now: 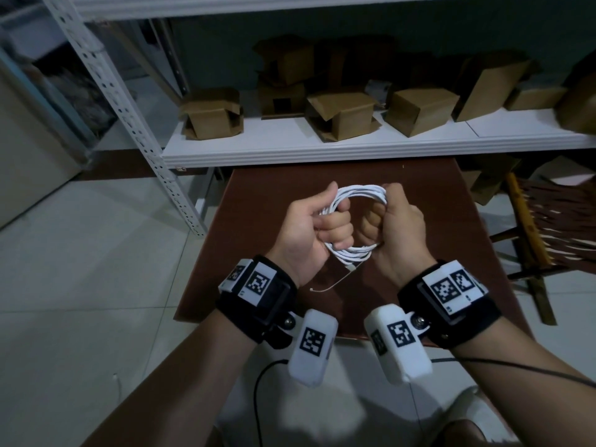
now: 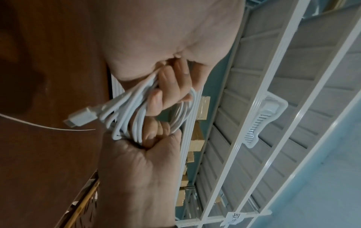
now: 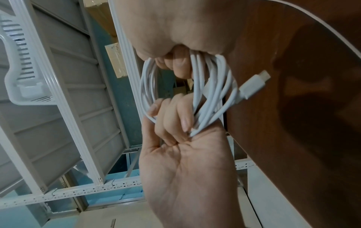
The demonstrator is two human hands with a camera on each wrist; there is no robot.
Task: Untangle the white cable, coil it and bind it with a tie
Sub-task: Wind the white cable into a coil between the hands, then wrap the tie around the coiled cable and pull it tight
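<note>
The white cable (image 1: 361, 192) is wound into a coil of several loops, held above the brown table (image 1: 277, 201). My left hand (image 1: 322, 221) grips the coil's left side, fingers curled round the strands. My right hand (image 1: 392, 221) grips the right side the same way. A white plug (image 1: 352, 268) sticks out below the coil, also seen as the plug (image 2: 82, 116) and the plug (image 3: 254, 84). A thin white tie (image 1: 329, 284) lies on the table under my hands, seen as the tie (image 2: 48, 127) in the left wrist view. The cable (image 3: 210, 92) passes through both fists.
Behind the table stands a white shelf (image 1: 322, 146) with several cardboard boxes (image 1: 342, 114). A slanted perforated white upright (image 1: 129, 108) is at left. A wooden slatted chair (image 1: 548, 221) stands right of the table. A black cord (image 1: 258, 391) hangs below my left wrist.
</note>
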